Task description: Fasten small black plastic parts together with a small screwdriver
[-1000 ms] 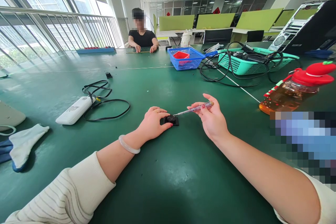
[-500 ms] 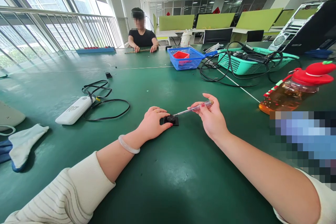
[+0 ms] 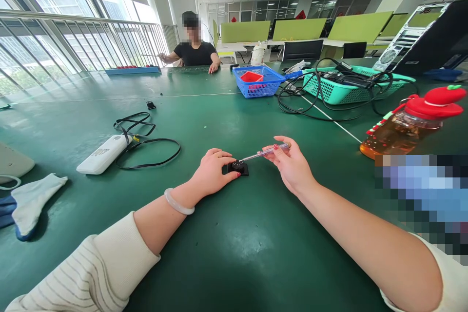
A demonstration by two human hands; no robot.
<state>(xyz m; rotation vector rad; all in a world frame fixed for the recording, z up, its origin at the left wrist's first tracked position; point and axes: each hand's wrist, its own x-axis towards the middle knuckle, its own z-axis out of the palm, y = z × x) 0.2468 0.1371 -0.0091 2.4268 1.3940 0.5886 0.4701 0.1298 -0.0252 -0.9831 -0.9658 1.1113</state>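
A small black part with a flat square base (image 3: 243, 169) rests on the green tabletop (image 3: 226, 234). My left hand (image 3: 215, 171) grips it from the left, with thumb at the near side and fingers at the far side. In my right hand (image 3: 292, 165) is a screwdriver (image 3: 275, 150) with a clear purplish handle, pinched between thumb and fingers. Its thin metal shaft slants down to the left, and the tip meets the top of the black part. Exactly where the tip sits is too small to make out.
Left lie a white power bank (image 3: 104, 155) with a looped black cable (image 3: 157, 163) and a glove (image 3: 36, 202). Beyond are a blue basket (image 3: 258, 88), a green basket (image 3: 329, 92) of cables and a red-lidded bottle (image 3: 405, 129). Across the table sits a person (image 3: 195, 51).
My right hand has shifted slightly left and lower, and the screwdriver lies a little flatter. My left hand stays on the black part. The person opposite has raised one arm outward, holding a thin stick.
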